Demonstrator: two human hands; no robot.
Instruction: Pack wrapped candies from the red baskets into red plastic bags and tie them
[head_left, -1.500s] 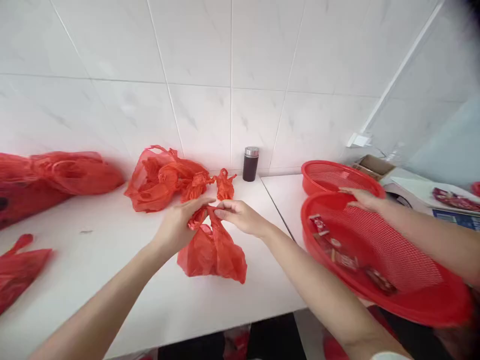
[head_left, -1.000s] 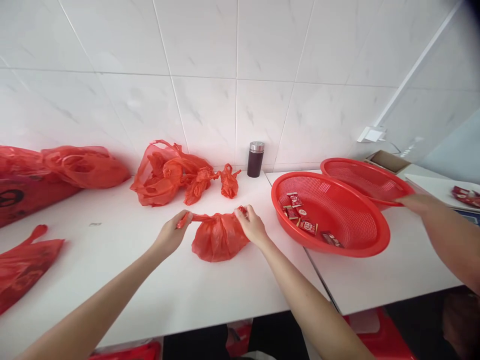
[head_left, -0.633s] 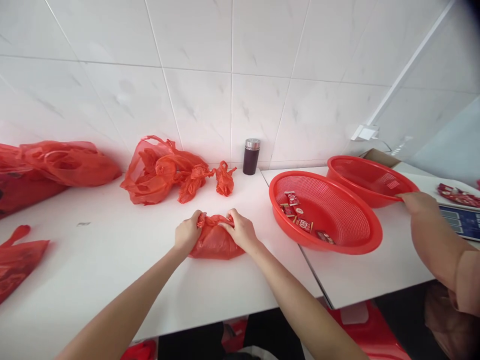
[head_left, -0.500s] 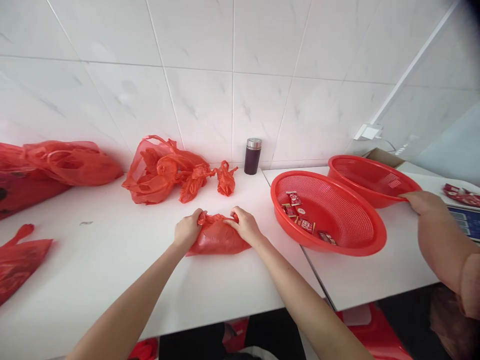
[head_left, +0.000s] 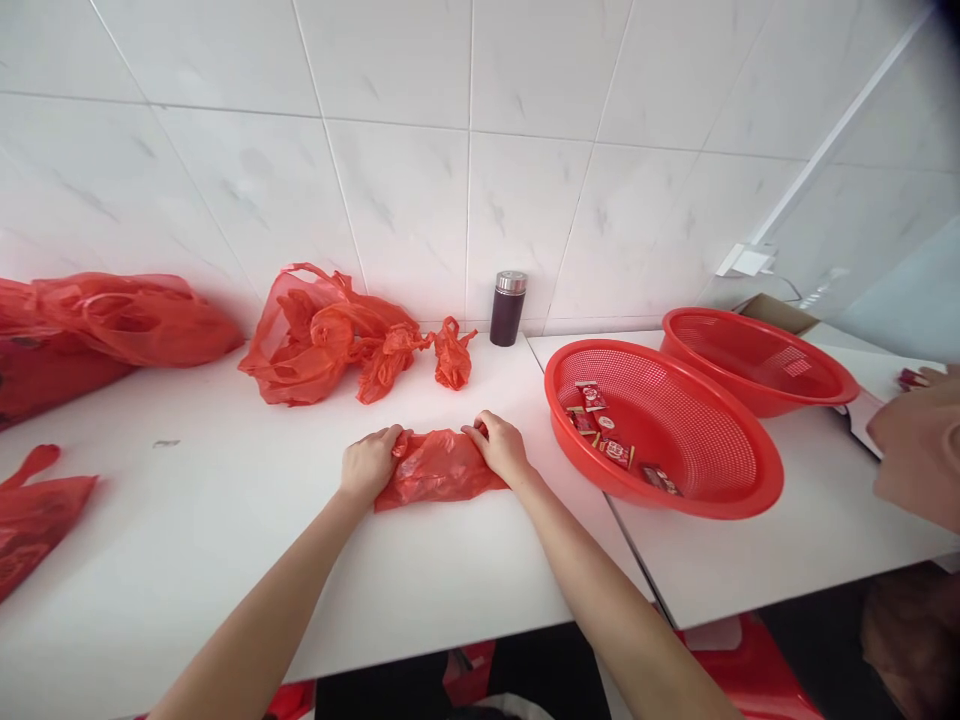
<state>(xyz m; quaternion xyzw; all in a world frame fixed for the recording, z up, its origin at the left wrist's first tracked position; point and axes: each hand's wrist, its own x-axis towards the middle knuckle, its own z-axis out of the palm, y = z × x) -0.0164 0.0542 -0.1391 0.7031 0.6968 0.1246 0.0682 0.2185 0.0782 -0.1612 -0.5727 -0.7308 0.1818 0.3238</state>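
Observation:
A red plastic bag (head_left: 444, 470) with something packed inside lies on the white table. My left hand (head_left: 369, 464) grips its upper left corner, fingers closed on the bunched plastic. At the upper right corner, my right hand (head_left: 498, 446) pinches the bag between thumb and fingers. The plastic between both hands is spread fairly flat, with creases; its contents show only faintly. To the right of my right hand stands a red perforated basket (head_left: 705, 450) holding several small red wrapped snacks (head_left: 616, 453).
Crumpled red bags (head_left: 322, 345) and a dark flask (head_left: 508, 310) stand by the tiled wall. Filled red bags (head_left: 135, 320) lie at left, another bag (head_left: 41, 515) nearer. A second red basket (head_left: 757, 350) is behind the first; a co-worker's arm (head_left: 919, 450) reaches in at right.
The bag's top edge is now stretched straighter between my hands, which have moved slightly apart. The co-worker's hand has left the second basket's rim and moved right toward the wrapped snacks.

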